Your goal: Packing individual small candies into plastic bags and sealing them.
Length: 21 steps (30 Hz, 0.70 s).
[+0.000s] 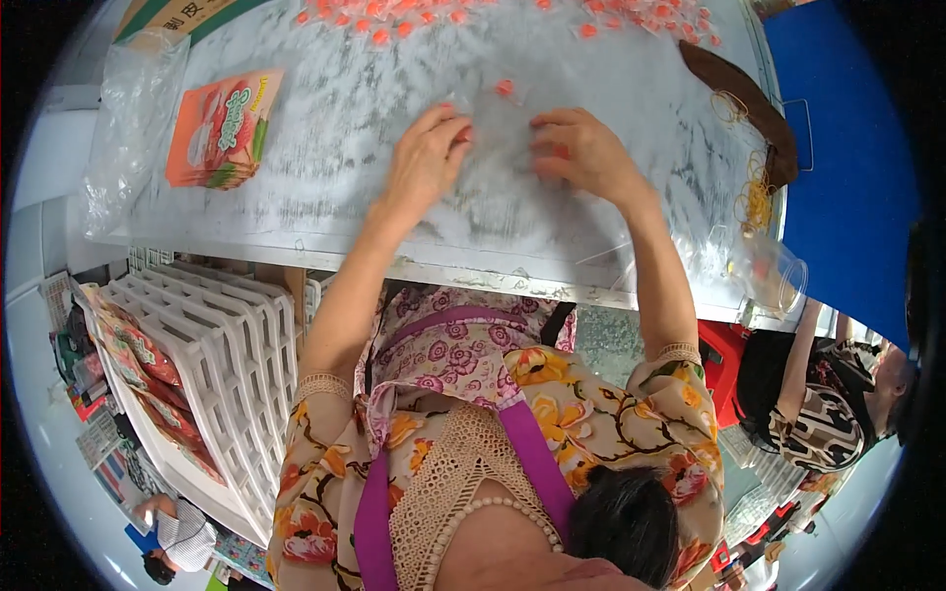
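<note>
Now the left hand (422, 158) pinches a small red-orange piece (465, 133); the right hand (593, 160) curls by another red-orange piece (561, 151), its grip too blurred to tell. Between them, slightly beyond, a clear-wrapped red-orange lump (505, 88) lies on the scuffed grey-white desk (335, 148).

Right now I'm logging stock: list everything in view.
Wrapped pieces: many, orange, table
Pouches: several, reddish, table left, crates
Bag: one, clear, left
Carton: one, brown, green, top left
Strip: one, brown, table right
Bands: several, yellow, table right
Container: one, clear, right corner
Crates: several, white, lower left
Table: one, grey, centre
Surface: one, blue, right
Co-workers: several, patterned tops, sides
Apron: one, purple, below
Left hand: one, bare, centre
Right hand: one, bare, centre
</note>
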Each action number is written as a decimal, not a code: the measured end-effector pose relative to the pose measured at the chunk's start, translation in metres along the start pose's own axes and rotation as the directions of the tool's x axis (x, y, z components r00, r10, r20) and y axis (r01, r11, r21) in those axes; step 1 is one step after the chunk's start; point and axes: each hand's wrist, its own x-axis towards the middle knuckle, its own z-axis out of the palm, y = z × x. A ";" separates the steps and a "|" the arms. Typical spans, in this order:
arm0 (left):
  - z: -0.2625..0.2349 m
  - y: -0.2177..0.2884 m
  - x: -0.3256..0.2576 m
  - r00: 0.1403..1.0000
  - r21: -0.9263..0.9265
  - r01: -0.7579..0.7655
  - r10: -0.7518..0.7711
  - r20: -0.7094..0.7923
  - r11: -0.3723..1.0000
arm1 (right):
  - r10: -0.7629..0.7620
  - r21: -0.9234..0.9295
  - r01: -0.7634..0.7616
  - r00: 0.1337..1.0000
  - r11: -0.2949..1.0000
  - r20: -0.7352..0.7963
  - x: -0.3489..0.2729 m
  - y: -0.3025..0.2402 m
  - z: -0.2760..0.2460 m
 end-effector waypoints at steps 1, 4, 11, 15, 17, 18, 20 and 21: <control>-0.006 0.001 0.001 0.998 -0.020 0.062 -0.061 0.023 0.998 | 0.015 0.001 -0.015 1.000 1.000 -0.004 -0.008 0.009 -0.003; -0.022 0.008 0.017 0.994 0.026 0.083 -0.085 0.066 0.996 | 0.202 0.478 -0.133 0.975 0.868 -0.095 -0.028 0.034 -0.021; 0.010 -0.003 0.059 0.948 0.245 -0.307 0.272 0.166 0.920 | 0.525 0.666 -0.117 0.719 0.737 -0.455 -0.065 0.041 -0.042; 0.016 -0.015 0.051 0.957 0.262 -0.267 0.224 0.182 0.927 | 0.562 0.646 -0.202 0.714 0.736 -0.417 -0.078 0.043 -0.019; 0.014 -0.021 0.047 0.973 0.251 -0.227 0.209 0.093 0.941 | 0.559 0.610 -0.238 0.719 0.755 -0.412 -0.083 0.049 -0.008; 0.015 -0.025 0.043 0.972 0.249 -0.232 0.214 0.097 0.940 | 0.551 0.571 -0.269 0.730 0.776 -0.405 -0.083 0.050 -0.005; 0.016 -0.031 0.037 0.987 0.221 -0.155 0.161 -0.013 0.963 | 0.506 0.530 -0.247 0.750 0.812 -0.426 -0.080 0.045 -0.002; 0.016 -0.035 0.036 0.986 0.222 -0.156 0.163 -0.015 0.963 | 0.458 0.487 -0.222 0.770 0.845 -0.444 -0.076 0.043 -0.001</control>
